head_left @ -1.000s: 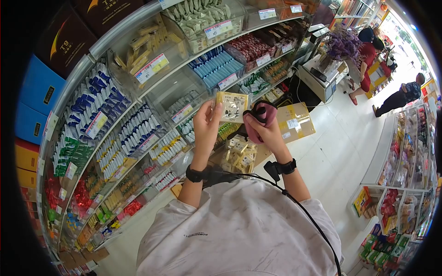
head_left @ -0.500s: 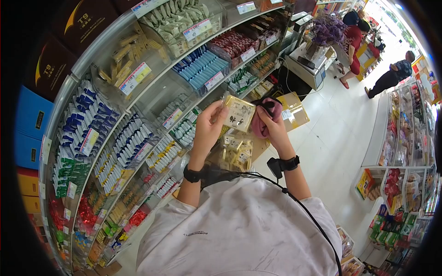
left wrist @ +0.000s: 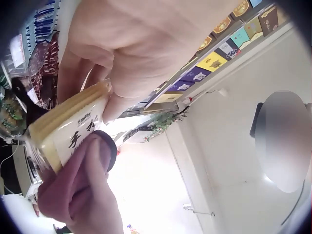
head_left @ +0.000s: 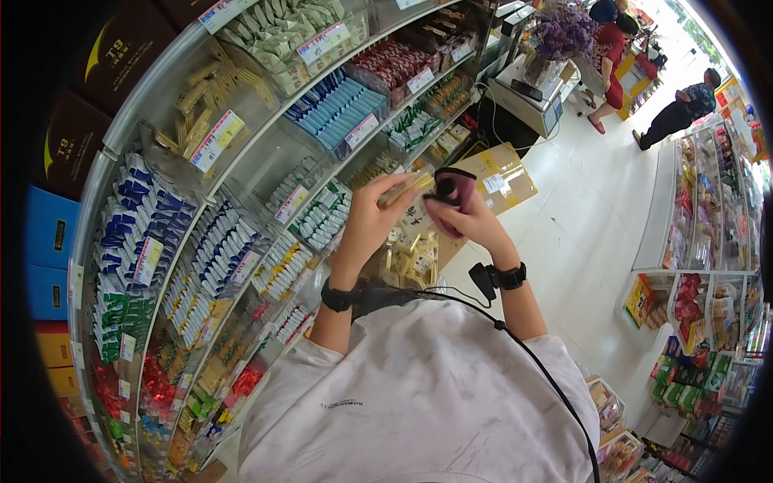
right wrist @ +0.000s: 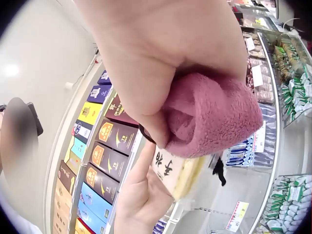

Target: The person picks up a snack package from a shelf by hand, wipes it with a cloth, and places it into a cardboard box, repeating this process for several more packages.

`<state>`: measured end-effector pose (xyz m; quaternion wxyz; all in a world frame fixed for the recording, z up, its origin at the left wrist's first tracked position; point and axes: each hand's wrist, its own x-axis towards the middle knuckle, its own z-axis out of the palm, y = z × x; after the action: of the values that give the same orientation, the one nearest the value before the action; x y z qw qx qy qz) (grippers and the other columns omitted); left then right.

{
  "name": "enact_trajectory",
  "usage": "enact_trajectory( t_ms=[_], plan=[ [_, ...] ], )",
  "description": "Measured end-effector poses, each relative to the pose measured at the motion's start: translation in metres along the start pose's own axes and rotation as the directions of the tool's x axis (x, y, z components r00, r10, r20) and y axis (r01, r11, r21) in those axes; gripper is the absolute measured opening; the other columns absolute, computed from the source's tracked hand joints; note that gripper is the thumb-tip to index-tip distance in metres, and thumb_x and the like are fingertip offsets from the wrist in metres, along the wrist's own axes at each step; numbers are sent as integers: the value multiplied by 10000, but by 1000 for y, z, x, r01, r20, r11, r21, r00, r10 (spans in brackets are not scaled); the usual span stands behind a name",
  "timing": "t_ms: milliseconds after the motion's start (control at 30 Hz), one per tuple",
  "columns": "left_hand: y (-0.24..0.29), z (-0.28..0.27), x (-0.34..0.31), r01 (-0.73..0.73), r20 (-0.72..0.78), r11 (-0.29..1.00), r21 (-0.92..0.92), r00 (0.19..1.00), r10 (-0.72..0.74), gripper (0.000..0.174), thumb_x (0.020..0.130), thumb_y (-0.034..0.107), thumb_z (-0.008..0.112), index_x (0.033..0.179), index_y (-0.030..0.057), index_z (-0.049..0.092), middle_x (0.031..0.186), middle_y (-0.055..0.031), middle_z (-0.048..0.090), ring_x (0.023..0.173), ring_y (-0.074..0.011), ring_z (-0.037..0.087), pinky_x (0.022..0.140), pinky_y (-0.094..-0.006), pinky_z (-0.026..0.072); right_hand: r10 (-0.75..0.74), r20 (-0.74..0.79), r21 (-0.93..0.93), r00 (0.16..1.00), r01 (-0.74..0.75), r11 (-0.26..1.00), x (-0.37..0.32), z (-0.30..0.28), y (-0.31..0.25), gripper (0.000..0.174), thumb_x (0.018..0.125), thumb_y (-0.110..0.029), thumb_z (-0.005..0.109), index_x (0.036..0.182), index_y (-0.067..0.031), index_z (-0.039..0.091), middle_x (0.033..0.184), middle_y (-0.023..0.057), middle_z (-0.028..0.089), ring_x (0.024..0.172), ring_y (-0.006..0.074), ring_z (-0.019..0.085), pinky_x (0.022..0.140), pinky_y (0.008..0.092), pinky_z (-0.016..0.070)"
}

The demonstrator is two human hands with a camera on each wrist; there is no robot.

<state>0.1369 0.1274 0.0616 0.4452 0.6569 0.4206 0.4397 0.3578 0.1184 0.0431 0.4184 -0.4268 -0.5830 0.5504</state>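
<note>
A flat, clear-wrapped yellow packet [left wrist: 73, 122] with dark characters on a white label is pinched between the thumb and fingers of my left hand [head_left: 372, 221]. In the right wrist view the packet [right wrist: 183, 178] lies against a pink fuzzy cloth [right wrist: 214, 114] with a dark edge. My right hand [head_left: 479, 225] grips that cloth, thumb pressed into its folds, beside the packet's other end. The left wrist view shows the cloth [left wrist: 80, 180] touching the packet's label side.
Curved shelves of wrapped snacks [head_left: 330, 109] with price tags run along the left. A cardboard box [head_left: 511, 181] and a bin of yellow packets [head_left: 412, 259] lie beyond and below the hands. Purple flowers [head_left: 555, 32] stand on a counter. Two people are at the upper right.
The packet has tilted from face-up to nearly edge-on in the head view. The cloth has shifted in my right hand and stays beside the packet. The shelves have moved leftward in view.
</note>
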Motion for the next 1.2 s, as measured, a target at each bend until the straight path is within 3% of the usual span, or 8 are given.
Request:
enact_trajectory(
  t_ms=[67,133,333,500,733,867,1067,1200],
  plan=[
    [2,1,2,85,-12,992,-89,996,-87,302,959,154,730,1194,-32,692,1050,-61,716,952,-74,637,799,-232,515,-47,-5,-123,999,46,991,-1,5,18,472,929,-206,751,1287,-17,509,943,19,586,845,84,559,703,250,471],
    [4,-1,2,108,-36,991,-77,993,-111,400,953,164,738,1293,-12,624,1049,-64,725,940,-88,657,808,-238,518,41,-15,117,999,-39,992,-1,9,11,534,904,-188,789,1314,-9,498,1020,29,583,923,102,549,781,253,477],
    [-11,1,0,110,-209,989,-98,969,-129,555,954,200,738,1408,-15,502,1161,-103,679,1021,-147,659,876,-294,543,9,-188,286,982,46,957,21,4,36,231,980,-203,696,1079,-52,552,607,-59,483,457,29,383,440,213,307],
    [10,-11,-16,180,-216,957,-228,949,-230,369,1034,187,616,1334,-21,558,1138,-109,683,1021,-162,658,909,-314,535,262,-337,461,904,-84,883,36,-27,144,203,983,-231,692,1049,-82,571,880,-32,596,766,53,547,650,219,440],
    [13,-18,-41,289,-352,924,-251,862,-365,294,1042,148,562,1287,-5,618,1077,-96,706,985,-162,673,878,-317,525,521,-348,310,779,-429,848,3,-34,386,155,941,-132,685,1029,-56,582,930,29,627,792,134,620,651,297,516],
    [6,-22,-60,335,-440,901,-276,790,-428,279,1045,136,584,1271,-24,611,1065,-113,690,978,-166,654,877,-311,523,706,-243,238,665,-665,708,2,-9,423,181,900,-119,730,1020,-61,607,886,24,634,790,132,612,679,295,495],
    [-9,-24,-90,421,-579,871,-254,655,-485,239,1047,131,554,1229,-3,633,1020,-101,693,953,-174,654,836,-320,511,636,-225,305,738,-567,765,43,44,459,223,864,-148,762,929,4,613,838,57,651,750,147,611,627,319,480],
    [-16,-27,-110,465,-646,848,-254,570,-507,233,1050,130,550,1222,-2,636,1006,-99,690,945,-177,656,830,-326,512,746,-274,286,607,-689,666,66,68,474,302,859,-204,775,1001,23,636,919,95,666,791,179,647,662,342,517]
  ],
)
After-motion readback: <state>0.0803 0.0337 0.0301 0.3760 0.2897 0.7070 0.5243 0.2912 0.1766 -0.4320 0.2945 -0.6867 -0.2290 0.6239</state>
